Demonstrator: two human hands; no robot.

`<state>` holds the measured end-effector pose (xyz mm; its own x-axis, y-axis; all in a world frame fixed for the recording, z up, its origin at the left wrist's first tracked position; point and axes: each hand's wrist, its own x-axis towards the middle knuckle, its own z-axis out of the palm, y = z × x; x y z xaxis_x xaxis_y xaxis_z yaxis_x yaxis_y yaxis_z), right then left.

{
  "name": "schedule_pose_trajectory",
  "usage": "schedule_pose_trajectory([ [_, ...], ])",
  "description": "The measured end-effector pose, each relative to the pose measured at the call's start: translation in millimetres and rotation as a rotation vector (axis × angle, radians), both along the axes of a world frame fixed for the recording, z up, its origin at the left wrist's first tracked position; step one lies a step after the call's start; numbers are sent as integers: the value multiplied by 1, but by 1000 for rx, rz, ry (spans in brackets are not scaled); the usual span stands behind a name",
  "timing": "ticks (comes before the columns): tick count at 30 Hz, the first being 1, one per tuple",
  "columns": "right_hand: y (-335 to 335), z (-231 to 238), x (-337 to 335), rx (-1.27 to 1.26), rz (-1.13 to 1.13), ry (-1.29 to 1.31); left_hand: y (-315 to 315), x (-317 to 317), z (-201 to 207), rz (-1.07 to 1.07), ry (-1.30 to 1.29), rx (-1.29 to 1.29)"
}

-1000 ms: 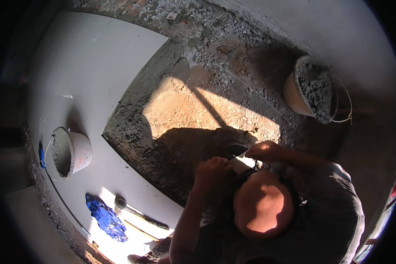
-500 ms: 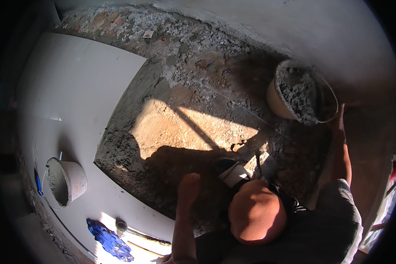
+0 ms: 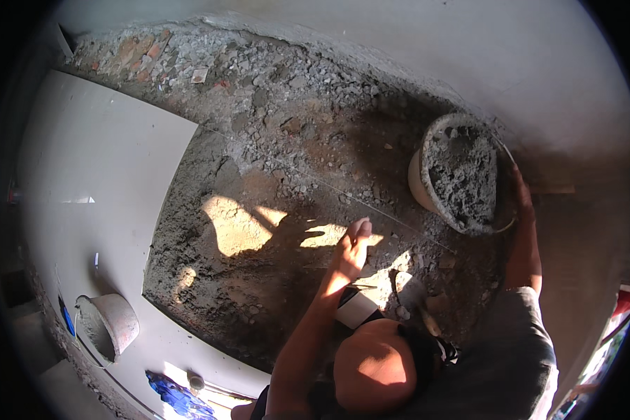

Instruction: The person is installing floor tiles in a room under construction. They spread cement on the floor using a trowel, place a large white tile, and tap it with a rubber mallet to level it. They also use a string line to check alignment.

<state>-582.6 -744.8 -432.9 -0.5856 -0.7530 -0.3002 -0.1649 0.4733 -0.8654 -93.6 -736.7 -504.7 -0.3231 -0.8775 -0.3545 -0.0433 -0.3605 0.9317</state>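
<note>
A pale bucket [image 3: 418,183] filled with grey mortar [image 3: 462,164] stands tilted on the rubble at the right, by the wall. My right hand [image 3: 521,192] grips its right side near the rim, with the fingers partly hidden behind it. In front of me, my left hand [image 3: 353,245] hangs over the rough ground with fingers stretched out and nothing visible in it. Close to that hand, a trowel [image 3: 409,288] with a wooden handle lies by my shoe [image 3: 357,308]. My bent knee [image 3: 374,367] covers part of the ground.
Large pale slabs [image 3: 112,161] cover the left side, beside a bed of grey mortar [image 3: 189,210]. On them stand a second bucket [image 3: 122,322] and a crumpled blue sheet [image 3: 175,395]. A taut string [image 3: 350,199] crosses the rubble. A wall [image 3: 525,77] rises behind.
My left hand has reached forward and right over the ground. My right hand has moved from the bucket's raised handle to its side, and the handle is lower. The view has shifted slightly.
</note>
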Motion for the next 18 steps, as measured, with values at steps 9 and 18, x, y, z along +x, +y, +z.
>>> schedule_pose_trajectory([
  [9,21,39,73,1,103,509,-54,-95,31,71,273,406],
  [18,-52,82,159,-7,297,624,-2,-61,-19,461,425,586],
])
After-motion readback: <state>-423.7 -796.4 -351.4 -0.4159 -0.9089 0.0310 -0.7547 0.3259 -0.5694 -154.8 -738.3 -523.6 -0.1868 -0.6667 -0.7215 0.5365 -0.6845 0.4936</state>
